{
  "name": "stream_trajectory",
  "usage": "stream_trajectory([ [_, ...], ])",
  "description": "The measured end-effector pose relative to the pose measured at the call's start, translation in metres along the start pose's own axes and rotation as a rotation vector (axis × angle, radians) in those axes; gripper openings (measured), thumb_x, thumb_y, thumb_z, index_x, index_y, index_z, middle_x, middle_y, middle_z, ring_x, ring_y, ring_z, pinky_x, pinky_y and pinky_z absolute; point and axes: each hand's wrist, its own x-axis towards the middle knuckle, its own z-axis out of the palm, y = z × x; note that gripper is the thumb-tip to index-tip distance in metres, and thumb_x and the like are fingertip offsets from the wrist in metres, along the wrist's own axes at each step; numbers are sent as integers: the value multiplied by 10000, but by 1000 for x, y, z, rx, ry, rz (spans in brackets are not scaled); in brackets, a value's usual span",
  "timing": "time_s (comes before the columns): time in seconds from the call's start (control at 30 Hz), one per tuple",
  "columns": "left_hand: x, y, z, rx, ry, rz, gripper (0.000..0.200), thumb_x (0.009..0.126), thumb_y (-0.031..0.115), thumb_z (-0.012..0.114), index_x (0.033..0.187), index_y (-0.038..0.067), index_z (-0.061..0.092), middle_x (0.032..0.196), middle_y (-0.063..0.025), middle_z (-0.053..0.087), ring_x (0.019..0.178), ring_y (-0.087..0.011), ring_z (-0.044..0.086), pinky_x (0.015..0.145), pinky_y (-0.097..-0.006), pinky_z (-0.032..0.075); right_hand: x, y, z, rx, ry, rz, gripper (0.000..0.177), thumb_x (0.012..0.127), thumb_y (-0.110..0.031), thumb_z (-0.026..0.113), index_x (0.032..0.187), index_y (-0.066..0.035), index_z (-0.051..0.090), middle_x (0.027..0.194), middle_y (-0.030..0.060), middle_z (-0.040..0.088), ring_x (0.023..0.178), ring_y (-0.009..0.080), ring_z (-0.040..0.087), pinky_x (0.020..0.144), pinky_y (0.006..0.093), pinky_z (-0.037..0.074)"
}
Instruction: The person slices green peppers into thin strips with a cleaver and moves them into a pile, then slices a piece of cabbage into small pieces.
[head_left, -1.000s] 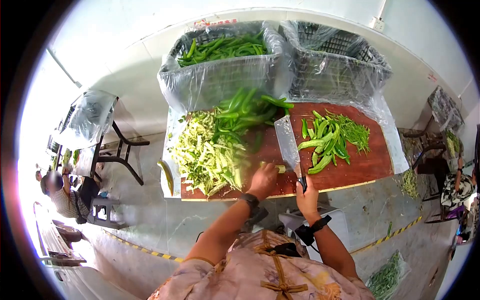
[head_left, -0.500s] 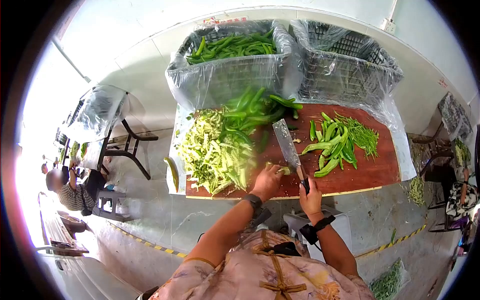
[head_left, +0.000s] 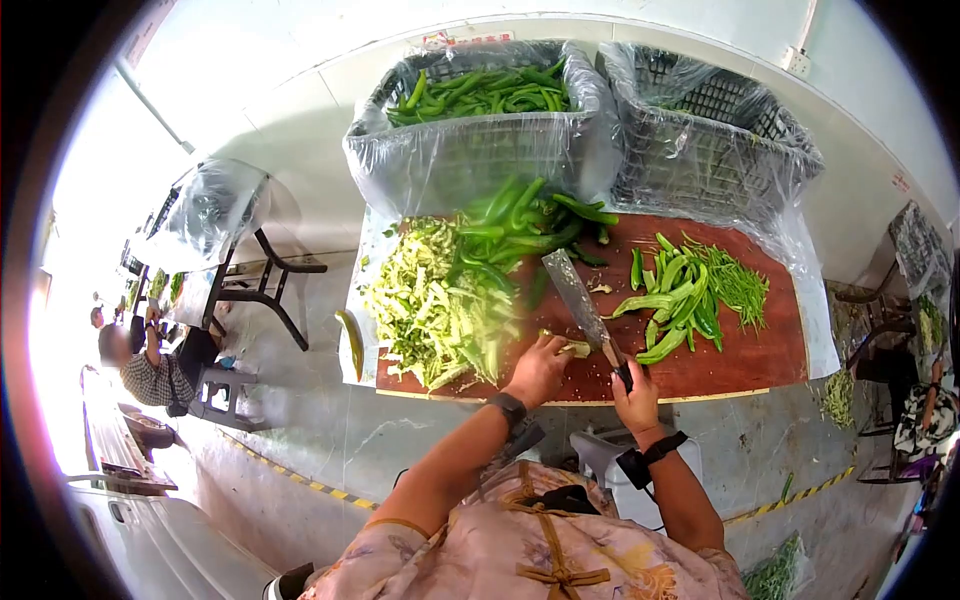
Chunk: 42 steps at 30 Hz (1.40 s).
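Observation:
My right hand (head_left: 635, 402) is wrapped round the dark handle of a kitchen knife (head_left: 578, 300), whose broad blade slants up and left over the red-brown board (head_left: 745, 368). Curled on the board, my left hand (head_left: 540, 370) presses on a pale green pepper piece (head_left: 576, 348) just left of the blade. Behind my left hand lies a heap of chopped pale green pepper (head_left: 430, 310). Whole green peppers (head_left: 520, 225) are piled beyond it. To the right of the knife sit split peppers (head_left: 680, 300) and a pile of thin green shreds (head_left: 738, 288).
At the back stand a plastic-lined crate (head_left: 470, 150) of green peppers and a second lined crate (head_left: 715, 165). One pepper (head_left: 350, 345) lies at the left edge. A stool (head_left: 665, 470) is below the board. Another person (head_left: 160, 375) sits far left.
The view has shifted slightly. The knife blade has tilted a little further left, its tip lower over the board. My left hand stays on the pepper piece.

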Motion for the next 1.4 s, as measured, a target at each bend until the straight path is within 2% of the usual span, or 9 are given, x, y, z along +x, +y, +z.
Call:
stream_trajectory([
  [0.3, 0, 1, -4, 17, -19, 8, 423, 675, 68, 647, 1098, 82, 642, 1165, -101, 566, 1051, -291, 535, 929, -363, 468, 2, 4, -1, -8, -104, 61, 422, 859, -248, 622, 1208, -26, 536, 886, 260, 643, 814, 438, 623, 698, 479, 506],
  [0.37, 1, 0, -4, 9, -15, 9, 429, 676, 71, 648, 1105, 82, 640, 1166, -101, 565, 1055, -293, 532, 934, -367, 464, 4, 7, 2, -42, -96, 12, 352, 893, -233, 572, 1204, -72, 540, 789, 184, 624, 712, 392, 618, 614, 426, 489],
  [0.57, 0, -1, -2, -36, -19, 15, 409, 697, 73, 630, 1105, 85, 652, 1175, -104, 561, 1074, -306, 517, 946, -382, 453, 12, -3, 6, 143, -115, 122, 371, 920, -295, 546, 1194, -45, 535, 751, 162, 588, 638, 317, 585, 597, 388, 468],
  [1.0, -3, -5, 1, -86, 10, 54, 420, 700, 69, 607, 1113, 139, 644, 1152, -119, 573, 1039, -335, 532, 895, -419, 472, -2, 5, 13, 134, -28, 198, 353, 914, -257, 558, 1177, -21, 551, 772, 163, 625, 661, 293, 604, 621, 357, 475],
  [1.2, 4, -14, -14, 55, 95, -1, 249, 733, 98, 577, 965, 70, 664, 1136, -125, 565, 1063, -312, 520, 876, -406, 461, -22, 4, -14, 90, 104, 72, 309, 924, -192, 563, 1182, -22, 546, 664, 61, 519, 592, 134, 540, 543, 313, 441],
  [1.27, 4, -20, -12, 62, 127, -11, 249, 744, 85, 553, 970, 71, 657, 1130, -123, 570, 1064, -314, 524, 867, -418, 465, -33, 0, -27, 305, -70, 481, 407, 893, -220, 594, 1230, 2, 546, 816, 140, 632, 755, 211, 616, 733, 341, 495],
  [1.3, 3, -23, -9, 47, 144, -20, 230, 750, 81, 550, 956, 69, 652, 1090, -114, 574, 1043, -311, 526, 845, -412, 472, -37, -1, -29, 341, -36, 424, 362, 909, -175, 570, 1233, -14, 551, 726, 60, 590, 629, 103, 540, 599, 287, 476],
  [1.33, 2, -27, -5, 33, 161, -29, 210, 757, 77, 547, 942, 67, 646, 1051, -106, 578, 1021, -308, 529, 823, -407, 478, -38, -10, -36, 338, -34, 421, 362, 909, -175, 570, 1233, -14, 551, 726, 60, 590, 629, 103, 540, 599, 287, 476],
  [1.4, -3, -29, 4, 29, 128, -71, 193, 784, 99, 576, 963, 66, 640, 1019, -137, 580, 974, -338, 550, 804, -435, 484, -45, -28, -49, 559, -115, 550, 321, 971, -166, 493, 1281, -82, 497, 593, -24, 476, 436, 52, 418, 391, 220, 336],
])
